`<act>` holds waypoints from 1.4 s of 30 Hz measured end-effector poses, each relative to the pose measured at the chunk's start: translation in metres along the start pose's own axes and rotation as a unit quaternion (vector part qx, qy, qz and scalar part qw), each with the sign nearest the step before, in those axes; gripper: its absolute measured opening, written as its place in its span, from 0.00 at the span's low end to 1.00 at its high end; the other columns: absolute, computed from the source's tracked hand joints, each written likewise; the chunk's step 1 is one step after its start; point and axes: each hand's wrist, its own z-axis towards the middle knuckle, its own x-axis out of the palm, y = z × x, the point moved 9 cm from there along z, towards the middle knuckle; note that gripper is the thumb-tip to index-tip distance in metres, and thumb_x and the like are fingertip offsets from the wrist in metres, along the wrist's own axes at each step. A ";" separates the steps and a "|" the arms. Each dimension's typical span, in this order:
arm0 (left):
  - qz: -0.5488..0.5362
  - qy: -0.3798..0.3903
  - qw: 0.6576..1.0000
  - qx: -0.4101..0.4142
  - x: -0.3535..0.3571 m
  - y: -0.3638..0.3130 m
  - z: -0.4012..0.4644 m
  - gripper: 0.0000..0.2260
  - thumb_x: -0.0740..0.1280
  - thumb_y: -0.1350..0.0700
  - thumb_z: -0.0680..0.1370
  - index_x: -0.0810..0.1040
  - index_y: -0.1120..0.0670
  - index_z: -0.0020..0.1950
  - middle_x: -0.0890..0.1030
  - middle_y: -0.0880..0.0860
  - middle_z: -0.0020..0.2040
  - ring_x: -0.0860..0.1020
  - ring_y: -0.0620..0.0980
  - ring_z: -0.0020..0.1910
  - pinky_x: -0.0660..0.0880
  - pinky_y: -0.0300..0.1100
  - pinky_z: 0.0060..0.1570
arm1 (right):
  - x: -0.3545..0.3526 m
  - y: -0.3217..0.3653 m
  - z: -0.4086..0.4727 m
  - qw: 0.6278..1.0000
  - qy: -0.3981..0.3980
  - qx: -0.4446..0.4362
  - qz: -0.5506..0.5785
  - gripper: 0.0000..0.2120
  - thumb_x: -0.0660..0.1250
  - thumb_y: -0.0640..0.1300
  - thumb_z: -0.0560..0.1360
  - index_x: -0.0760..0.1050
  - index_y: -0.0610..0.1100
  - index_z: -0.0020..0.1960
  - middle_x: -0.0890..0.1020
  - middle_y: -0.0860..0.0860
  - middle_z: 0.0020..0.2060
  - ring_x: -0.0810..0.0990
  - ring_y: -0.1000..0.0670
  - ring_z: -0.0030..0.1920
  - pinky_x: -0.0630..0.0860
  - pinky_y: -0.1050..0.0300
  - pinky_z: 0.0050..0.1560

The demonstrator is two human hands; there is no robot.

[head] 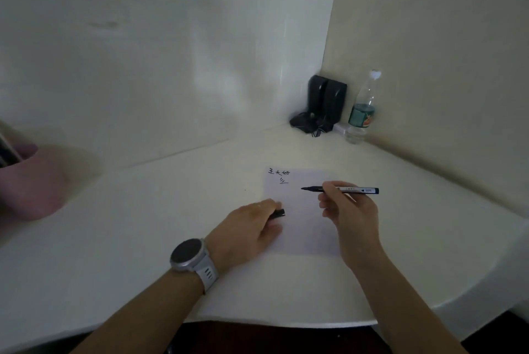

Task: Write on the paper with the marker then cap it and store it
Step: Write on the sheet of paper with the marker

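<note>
Black marker (340,189) in right fingers (329,196), above paper (303,227)

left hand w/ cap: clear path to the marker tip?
Probably yes. The left hand holds the cap just left of the bare tip of the marker in the right hand; only open paper lies between.

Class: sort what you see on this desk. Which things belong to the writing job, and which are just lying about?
Job: marker in right hand; cap in left hand; paper; pink holder, likely for storage.
Lying about: water bottle; black speakers.
</note>
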 end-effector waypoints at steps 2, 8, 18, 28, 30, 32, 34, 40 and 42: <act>0.014 -0.012 1.000 0.003 0.004 0.008 0.000 0.14 0.63 0.47 0.81 0.75 0.53 0.62 0.82 0.49 0.55 0.79 0.51 0.55 0.74 0.44 0.54 | 0.008 -0.003 0.008 1.000 0.015 0.000 -0.010 0.00 0.72 0.36 0.76 0.81 0.39 0.46 0.83 0.44 0.33 0.80 0.50 0.32 0.75 0.59 0.33; 0.041 -0.057 0.997 0.037 -0.004 0.003 -0.023 0.15 0.68 0.43 0.76 0.66 0.50 0.42 0.71 0.45 0.38 0.71 0.44 0.44 0.69 0.39 0.42 | 0.044 -0.013 0.022 0.993 0.089 0.002 -0.077 0.02 0.71 0.33 0.75 0.81 0.36 0.45 0.83 0.43 0.32 0.80 0.48 0.31 0.77 0.61 0.32; 0.017 -0.058 0.996 0.060 -0.010 0.008 -0.029 0.13 0.66 0.39 0.76 0.71 0.48 0.44 0.82 0.46 0.45 0.75 0.46 0.46 0.75 0.43 0.46 | 0.108 -0.035 0.042 0.968 0.193 -0.021 -0.161 0.06 0.69 0.30 0.74 0.82 0.38 0.41 0.85 0.44 0.30 0.82 0.48 0.31 0.78 0.59 0.33; -0.075 -0.112 0.985 -0.112 -0.032 0.098 0.005 0.26 0.78 0.36 0.65 0.62 0.44 0.42 0.79 0.37 0.64 0.75 0.46 0.58 0.75 0.49 0.56 | 0.109 -0.052 0.041 0.945 0.202 -0.061 -0.250 0.04 0.72 0.34 0.72 0.84 0.41 0.41 0.87 0.44 0.32 0.83 0.52 0.31 0.78 0.60 0.38; -0.061 -0.097 0.987 -0.113 -0.029 0.100 0.006 0.26 0.76 0.34 0.64 0.60 0.42 0.41 0.80 0.40 0.61 0.75 0.48 0.55 0.75 0.50 0.54 | 0.111 -0.051 0.040 0.942 0.207 -0.067 -0.257 0.04 0.73 0.34 0.72 0.84 0.41 0.42 0.87 0.45 0.32 0.83 0.54 0.31 0.76 0.64 0.36; -0.057 -0.085 0.989 -0.109 -0.028 0.100 0.008 0.26 0.75 0.33 0.65 0.60 0.43 0.40 0.80 0.37 0.56 0.74 0.48 0.54 0.74 0.47 0.53 | 0.111 -0.051 0.041 0.939 0.207 -0.068 -0.266 0.04 0.73 0.34 0.71 0.84 0.41 0.42 0.87 0.46 0.32 0.83 0.55 0.31 0.76 0.65 0.35; -0.062 -0.080 0.989 -0.105 -0.026 0.099 0.008 0.25 0.76 0.36 0.66 0.62 0.45 0.41 0.79 0.33 0.53 0.72 0.46 0.53 0.73 0.45 0.52 | 0.110 -0.052 0.042 0.936 0.204 -0.068 -0.278 0.05 0.72 0.35 0.71 0.84 0.43 0.40 0.87 0.46 0.32 0.84 0.54 0.32 0.77 0.62 0.37; -0.052 -0.075 0.990 -0.110 -0.024 0.102 0.009 0.25 0.73 0.33 0.65 0.60 0.43 0.40 0.81 0.40 0.59 0.73 0.47 0.55 0.74 0.48 0.57 | 0.101 -0.049 0.048 0.947 0.164 -0.078 -0.266 0.06 0.72 0.37 0.71 0.83 0.46 0.39 0.87 0.48 0.32 0.85 0.52 0.34 0.77 0.55 0.39; -0.047 -0.074 0.990 -0.107 -0.023 0.102 0.009 0.25 0.72 0.32 0.65 0.60 0.44 0.40 0.81 0.41 0.59 0.73 0.47 0.55 0.74 0.49 0.57 | 0.101 -0.050 0.048 0.948 0.160 -0.077 -0.263 0.05 0.72 0.38 0.71 0.83 0.46 0.39 0.87 0.48 0.32 0.85 0.53 0.34 0.76 0.55 0.40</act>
